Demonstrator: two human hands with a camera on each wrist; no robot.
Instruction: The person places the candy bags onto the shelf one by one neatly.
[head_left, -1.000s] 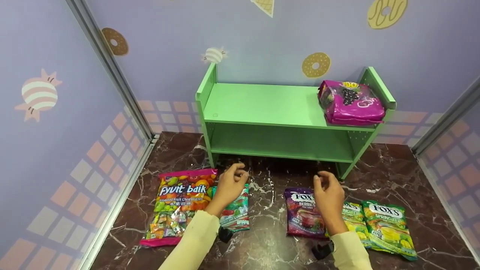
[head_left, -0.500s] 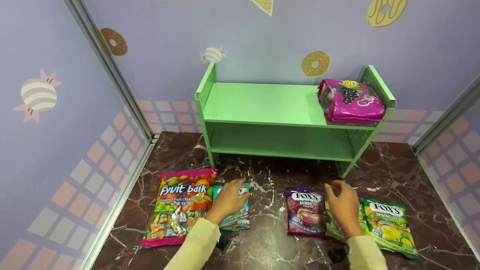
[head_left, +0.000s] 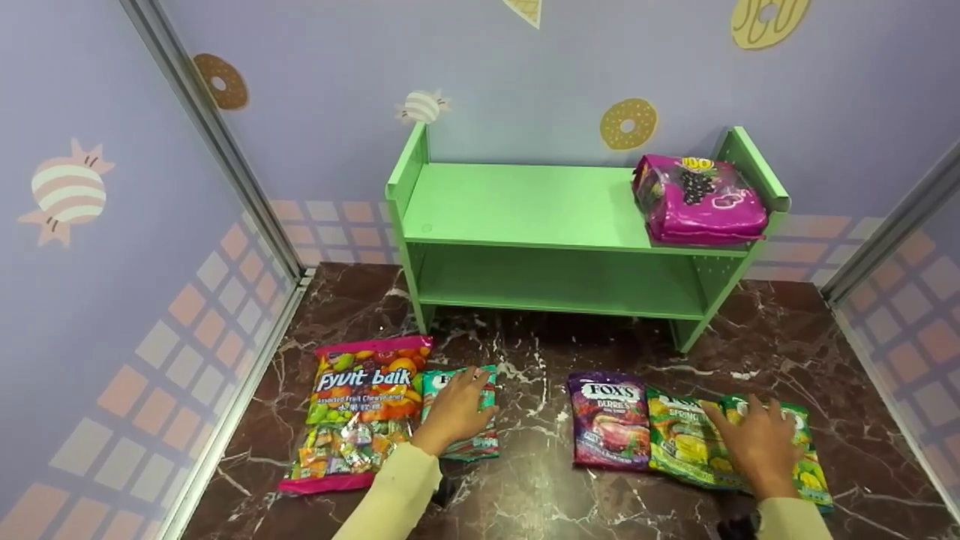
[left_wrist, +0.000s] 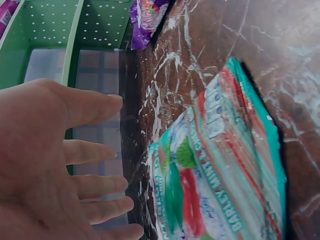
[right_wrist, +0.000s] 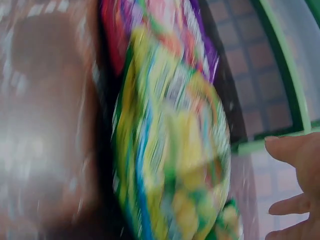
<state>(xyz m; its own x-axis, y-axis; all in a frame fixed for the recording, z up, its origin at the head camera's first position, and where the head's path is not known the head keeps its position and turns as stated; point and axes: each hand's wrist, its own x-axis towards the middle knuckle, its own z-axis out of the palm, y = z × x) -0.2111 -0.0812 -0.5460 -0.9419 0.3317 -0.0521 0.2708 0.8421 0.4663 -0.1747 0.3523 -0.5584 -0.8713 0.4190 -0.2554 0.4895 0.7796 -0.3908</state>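
Observation:
My left hand hovers with spread fingers over a teal Fox's candy bag, whose side reads barley mint in the left wrist view. Nothing is in its grasp. Left of it lies a large Fyvit baik fruit chew bag with pink ends. Over the two green-yellow Fox's spring tea bags, my right hand has its fingers extended and holds nothing. One spring tea bag shows to its left, and the other is partly covered by the hand. A purple Fox's berries bag lies beside them.
A green two-tier shelf stands at the back against the patterned wall. On its upper right lies a magenta candy bag. Side walls bound the dark marbled surface left and right.
My right hand has moved right and toward me, from above the berries bag to the spring tea bags. The left hand has come down slightly over the teal bag, its fingers straightening.

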